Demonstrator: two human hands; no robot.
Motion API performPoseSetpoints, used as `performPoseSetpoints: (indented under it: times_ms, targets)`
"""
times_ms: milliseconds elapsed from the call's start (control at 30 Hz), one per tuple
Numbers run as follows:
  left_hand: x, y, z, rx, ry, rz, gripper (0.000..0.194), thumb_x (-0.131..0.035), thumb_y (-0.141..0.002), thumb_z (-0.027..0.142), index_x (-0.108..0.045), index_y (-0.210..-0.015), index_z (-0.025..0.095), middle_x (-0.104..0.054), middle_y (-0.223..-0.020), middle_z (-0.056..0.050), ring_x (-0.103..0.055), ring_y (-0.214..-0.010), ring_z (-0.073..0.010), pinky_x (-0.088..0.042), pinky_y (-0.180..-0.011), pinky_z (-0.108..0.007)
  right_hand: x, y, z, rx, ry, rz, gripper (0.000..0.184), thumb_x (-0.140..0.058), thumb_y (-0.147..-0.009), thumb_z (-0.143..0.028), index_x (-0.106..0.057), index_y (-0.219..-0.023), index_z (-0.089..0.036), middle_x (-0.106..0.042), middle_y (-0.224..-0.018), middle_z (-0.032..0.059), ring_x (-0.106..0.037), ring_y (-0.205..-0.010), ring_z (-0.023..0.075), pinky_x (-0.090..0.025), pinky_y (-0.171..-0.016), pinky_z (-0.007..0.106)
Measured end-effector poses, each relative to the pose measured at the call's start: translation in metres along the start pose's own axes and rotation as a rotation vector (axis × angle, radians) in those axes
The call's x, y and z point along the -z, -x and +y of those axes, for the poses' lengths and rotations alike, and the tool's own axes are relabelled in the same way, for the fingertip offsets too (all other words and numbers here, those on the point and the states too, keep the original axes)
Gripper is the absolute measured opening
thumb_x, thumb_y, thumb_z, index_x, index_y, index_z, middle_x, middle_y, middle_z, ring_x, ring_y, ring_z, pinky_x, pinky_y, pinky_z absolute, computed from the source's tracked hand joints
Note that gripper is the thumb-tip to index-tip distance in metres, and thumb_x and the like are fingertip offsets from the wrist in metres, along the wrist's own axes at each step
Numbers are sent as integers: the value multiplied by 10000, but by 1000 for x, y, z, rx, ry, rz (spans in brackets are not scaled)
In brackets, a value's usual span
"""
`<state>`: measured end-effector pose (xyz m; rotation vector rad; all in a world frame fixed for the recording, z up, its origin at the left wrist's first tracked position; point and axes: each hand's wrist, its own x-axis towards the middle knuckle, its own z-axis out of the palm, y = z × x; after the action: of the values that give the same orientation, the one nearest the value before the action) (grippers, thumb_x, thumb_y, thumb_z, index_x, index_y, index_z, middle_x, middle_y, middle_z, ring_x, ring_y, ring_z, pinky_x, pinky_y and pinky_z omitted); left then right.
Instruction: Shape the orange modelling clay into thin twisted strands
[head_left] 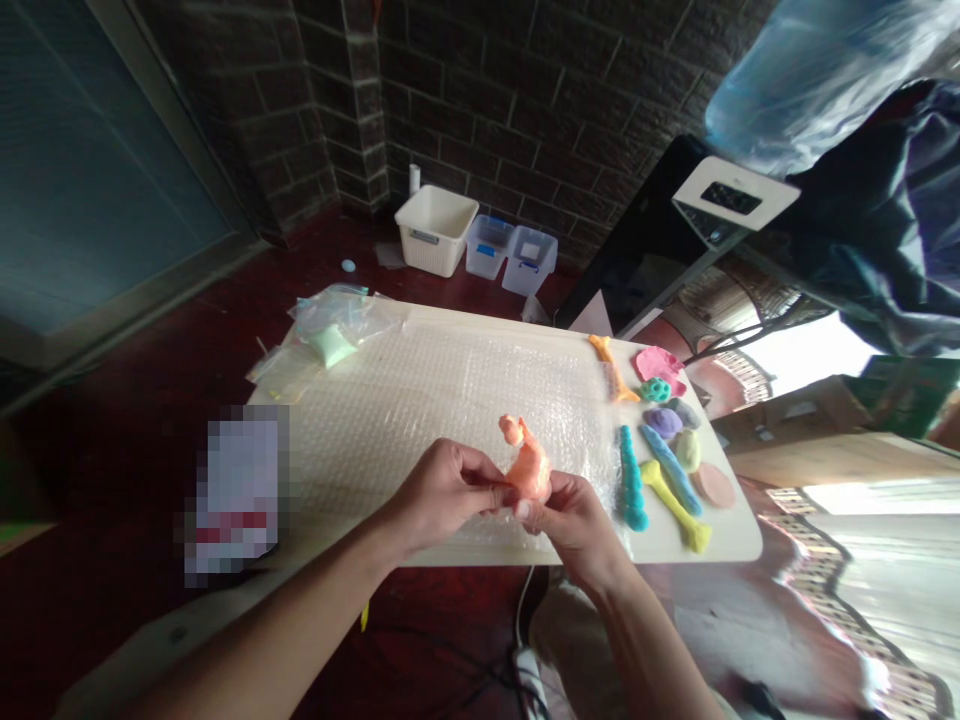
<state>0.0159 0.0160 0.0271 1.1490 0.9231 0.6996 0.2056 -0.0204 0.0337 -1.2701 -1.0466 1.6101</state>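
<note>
Both my hands hold an orange clay figure [527, 462] above the near edge of a small white table [735, 545]. My left hand [442, 490] pinches its left side with closed fingers. My right hand [574, 520] cups it from below and the right, fingers closed around its base. The figure has a small knob at its top. A sheet of bubble wrap [450, 390] covers the tabletop under the hands.
Several clay pieces lie at the table's right: a teal roll [632, 480], a blue roll [670, 468], a yellow roll [675, 505], an orange piece [611, 370], a pink lump [658, 363]. Plastic bags [334, 330] sit at the far left. Bins [435, 228] stand by the brick wall.
</note>
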Motion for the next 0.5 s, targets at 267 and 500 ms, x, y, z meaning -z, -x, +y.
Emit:
performPoseSetpoints:
  times_ms: [267, 500]
  targets:
    - [3, 4, 7, -39, -58, -10, 386, -833, -766, 437, -635, -606, 147, -563, -580, 11, -458, -556, -106, -297, -537, -254, 7, 5, -4, -2, -62, -11, 297, -869, -796, -435, -768, -808, -156, -699, -676, 23, -571, -593, 117, -461, -595, 245]
    - [3, 10, 12, -252, -458, 26, 366, -576, -972, 285, -658, -638, 160, -558, -584, 16, -477, -573, -116, -306, -581, -262, 13, 2, -3, -88, 19, 20, 353, -860, -800, -468, -747, -750, -137, -737, -648, 62, -635, -556, 128, -493, -561, 244]
